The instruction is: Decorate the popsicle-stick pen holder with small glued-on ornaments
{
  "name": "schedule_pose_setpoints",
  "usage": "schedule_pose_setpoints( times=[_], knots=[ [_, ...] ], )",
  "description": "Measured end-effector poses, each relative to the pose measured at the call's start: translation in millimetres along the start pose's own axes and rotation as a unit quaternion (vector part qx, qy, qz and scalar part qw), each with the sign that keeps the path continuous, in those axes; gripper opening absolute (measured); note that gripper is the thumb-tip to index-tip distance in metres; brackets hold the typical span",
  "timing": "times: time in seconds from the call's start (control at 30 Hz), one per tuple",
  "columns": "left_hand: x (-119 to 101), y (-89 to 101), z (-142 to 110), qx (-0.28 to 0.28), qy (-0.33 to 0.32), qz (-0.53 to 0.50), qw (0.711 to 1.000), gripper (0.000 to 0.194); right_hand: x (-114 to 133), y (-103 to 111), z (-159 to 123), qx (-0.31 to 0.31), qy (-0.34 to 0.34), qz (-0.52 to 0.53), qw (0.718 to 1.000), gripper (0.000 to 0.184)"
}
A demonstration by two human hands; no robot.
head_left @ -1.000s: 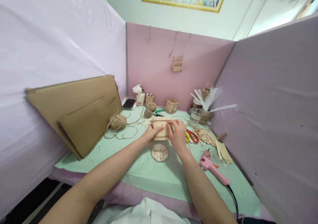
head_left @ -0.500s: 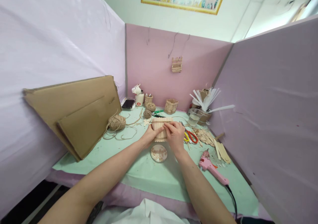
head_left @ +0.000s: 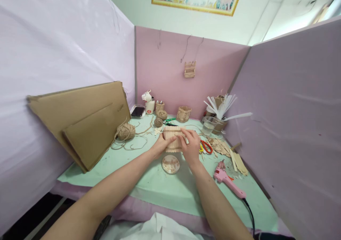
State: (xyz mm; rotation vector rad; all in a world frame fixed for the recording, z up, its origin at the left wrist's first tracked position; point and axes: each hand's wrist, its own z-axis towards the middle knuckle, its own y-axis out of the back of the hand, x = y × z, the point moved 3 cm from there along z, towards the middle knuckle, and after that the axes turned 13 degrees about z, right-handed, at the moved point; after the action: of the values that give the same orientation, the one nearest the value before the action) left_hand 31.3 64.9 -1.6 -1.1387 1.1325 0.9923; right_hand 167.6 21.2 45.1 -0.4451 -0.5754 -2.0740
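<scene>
My left hand (head_left: 161, 144) grips the left side of a small pot-like piece made of upright popsicle sticks (head_left: 172, 145), its thumb lying across the front. Twine runs round this piece near its top and bottom. Against its right side rests my right hand (head_left: 189, 143), fingers bent and partly spread, with fingertips touching the front near the upper twine band; whether they pinch the twine I cannot make out. Below the piece, a round pale dish (head_left: 171, 164) with brownish marks lies on the green cloth. Red-handled scissors (head_left: 206, 147) are just right of my right hand.
A pink glue gun (head_left: 227, 179) with a black cord lies at the right. Wood sticks (head_left: 239, 163), a plastic cup of water (head_left: 209, 125) and white glue sticks (head_left: 220, 107) stand behind it. Twine balls (head_left: 125, 131) and leaning cardboard (head_left: 93, 123) are at the left.
My right hand's fingers have loosened from a pinch at the middle of the front and shifted slightly up and right. My left hand keeps its hold.
</scene>
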Motion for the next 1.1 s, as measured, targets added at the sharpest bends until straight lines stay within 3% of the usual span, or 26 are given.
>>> schedule_pose_setpoints(
  times=[0.1, 0.2, 0.3, 0.53, 0.83, 1.1],
  knots=[
    [-2.4, 4.8, 3.6, -0.001, -0.033, 0.030, 0.999, 0.070, -12.9, 5.1, 1.8, -0.037, -0.101, 0.096, 0.990, 0.046],
    [-7.2, 7.0, 4.5, 0.022, -0.078, 0.039, 0.996, 0.076, -30.2, -1.2, 0.5, 0.029, -0.220, 0.216, 0.951, 0.077],
    [-11.4, 5.6, 1.9, 0.049, -0.092, 0.048, 0.993, 0.081, -36.8, -8.2, -2.7, 0.083, -0.279, 0.284, 0.914, 0.093],
    [-13.1, 1.9, -0.9, 0.071, -0.098, 0.053, 0.991, 0.087, -27.8, -6.8, -2.6, 0.058, -0.264, 0.246, 0.931, 0.095],
    [-11.6, 3.2, -0.2, 0.080, -0.093, 0.040, 0.992, 0.088, -29.6, -8.5, -1.7, 0.044, -0.285, 0.283, 0.915, 0.098],
    [-9.2, 5.1, 2.3, 0.080, -0.098, 0.050, 0.991, 0.087, -26.3, -6.1, -0.8, 0.044, -0.273, 0.269, 0.923, 0.094]
  ],
)
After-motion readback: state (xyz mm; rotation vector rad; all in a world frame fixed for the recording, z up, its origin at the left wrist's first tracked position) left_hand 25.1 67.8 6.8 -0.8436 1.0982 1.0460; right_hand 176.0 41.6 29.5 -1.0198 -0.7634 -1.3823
